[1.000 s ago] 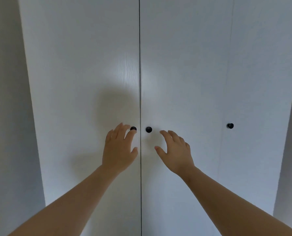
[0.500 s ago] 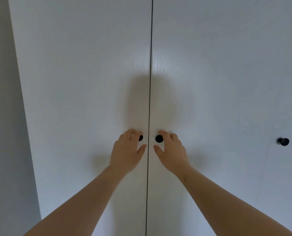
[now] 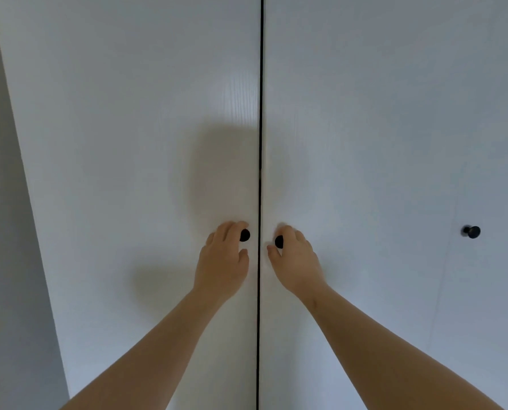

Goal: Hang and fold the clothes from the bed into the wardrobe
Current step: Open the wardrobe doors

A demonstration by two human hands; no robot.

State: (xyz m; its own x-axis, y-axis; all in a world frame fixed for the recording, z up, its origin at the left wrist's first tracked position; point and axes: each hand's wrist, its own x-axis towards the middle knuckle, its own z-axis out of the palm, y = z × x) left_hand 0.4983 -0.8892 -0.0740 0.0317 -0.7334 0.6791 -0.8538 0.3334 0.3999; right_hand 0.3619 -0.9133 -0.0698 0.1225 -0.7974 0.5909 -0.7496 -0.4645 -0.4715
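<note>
The wardrobe [image 3: 365, 128] fills the view, close up and face on. Its left door [image 3: 128, 143] and right door [image 3: 350, 187] are shut and meet at a thin dark seam [image 3: 260, 113].

The left grip [image 3: 223, 257] is closed around the left knob [image 3: 244, 235], with the fingers curled over the top and the thumb tucked under. The right grip [image 3: 295, 261] grasps the right knob [image 3: 279, 241] the same way and partly covers it. The two knobs sit just either side of the seam. A third knob [image 3: 471, 231] on a further panel to the right is untouched.

The clothes and the bed are out of sight, so nothing has been hung or folded yet. This looks like the opening step: getting into the wardrobe.

The next move is probably an even pull on both knobs toward the body, swinging the doors apart. The arms are nearly straight, so the person will likely need to step back or draw the elbows in to give the doors room — the knobs are small, so a firm pinch matters.
</note>
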